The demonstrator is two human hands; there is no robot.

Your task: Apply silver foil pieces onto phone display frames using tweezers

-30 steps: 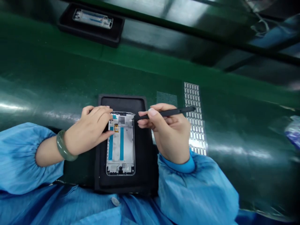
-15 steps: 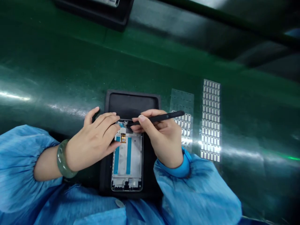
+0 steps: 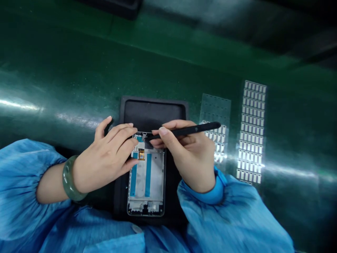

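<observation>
An opened phone frame [image 3: 156,179] with two blue strips and a small orange connector lies on a black tray [image 3: 122,109]. My left hand [image 3: 105,154], a green bangle at its wrist, rests on the frame's upper left edge. Its fingers are spread, the little finger raised. Pinched in my right hand [image 3: 189,151] is a black pen-like tool [image 3: 196,128], its tip at the top part of the frame. The tip's exact contact is too small to tell.
Right of the tray, a clear sheet [image 3: 214,109] partly filled with small white pieces lies on the green table [image 3: 65,70]. Farther right is a full sheet [image 3: 251,131] of such pieces. Another black tray [image 3: 121,7] shows at the top edge.
The view has shifted, so the phone frame and sheets appear farther right. Both hands stay at the frame's top part, with the tool still in my right hand.
</observation>
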